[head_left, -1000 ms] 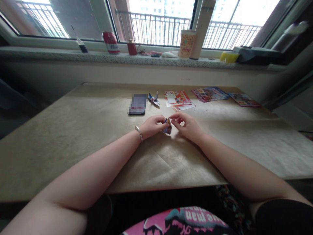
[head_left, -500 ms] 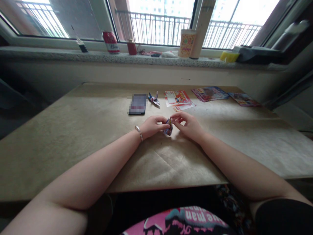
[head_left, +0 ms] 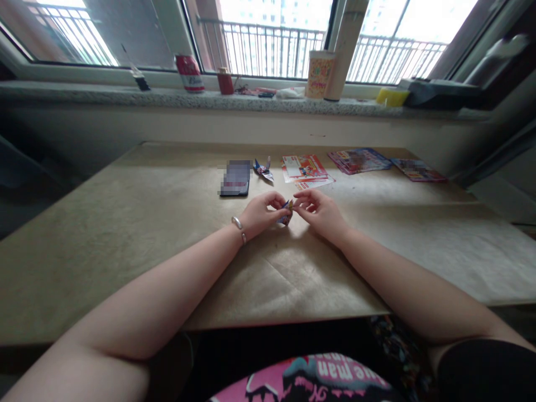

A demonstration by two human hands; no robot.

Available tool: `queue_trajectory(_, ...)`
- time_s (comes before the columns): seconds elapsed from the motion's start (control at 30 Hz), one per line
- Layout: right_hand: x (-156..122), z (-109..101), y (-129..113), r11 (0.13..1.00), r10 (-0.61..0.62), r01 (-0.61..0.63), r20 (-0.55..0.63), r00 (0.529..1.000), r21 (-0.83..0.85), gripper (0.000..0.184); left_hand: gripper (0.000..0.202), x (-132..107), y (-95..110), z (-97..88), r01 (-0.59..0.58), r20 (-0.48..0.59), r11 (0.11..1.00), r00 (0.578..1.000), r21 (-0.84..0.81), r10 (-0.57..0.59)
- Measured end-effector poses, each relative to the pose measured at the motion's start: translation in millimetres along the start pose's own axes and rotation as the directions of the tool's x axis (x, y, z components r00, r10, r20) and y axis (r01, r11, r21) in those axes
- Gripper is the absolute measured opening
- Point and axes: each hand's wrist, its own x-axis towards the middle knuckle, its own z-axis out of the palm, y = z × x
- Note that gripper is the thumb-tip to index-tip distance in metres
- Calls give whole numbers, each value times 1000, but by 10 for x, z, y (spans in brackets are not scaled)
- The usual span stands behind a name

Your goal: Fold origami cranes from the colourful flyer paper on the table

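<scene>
Basically, left hand (head_left: 260,213) pinched folded paper (head_left: 285,220); right hand (head_left: 321,214) sat at its three o'clock, grip unclear; tugging risked tearing.

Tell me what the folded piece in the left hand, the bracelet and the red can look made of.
Folded piece: probably thin printed paper, from its pointed corners and colourful pattern; sheen unclear.
Bracelet: likely polished metal, silvery with bright highlights.
Red can: perhaps thin metal with a printed finish, given its drink-can shape.
</scene>
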Motion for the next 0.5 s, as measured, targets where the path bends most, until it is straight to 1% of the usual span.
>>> queue_trajectory(0.1, 11, 26, 25, 995, 54, -55, 17, 998, 82, 26, 27, -9, 35, -2, -29, -27, 997, 999, 65, 31)
queue_trajectory(0.2, 22, 31, 45, 988, 73, -77, 34, 997, 136, 25, 22, -30, 58, 2, -47, -33, 994, 998, 102, 50)
queue_trajectory(0.37, 30, 24, 52, 978, 57, -73, 85, 995, 196, 26, 21, -40, 44, 16, -48, -4, 998, 999, 40, 48)
queue_trajectory(0.5, 30, 34, 56, 975, 30, -47, 80, 996, 216, 28, 23, -17, 33, 13, -32, 15, 999, 999, 0, 32)
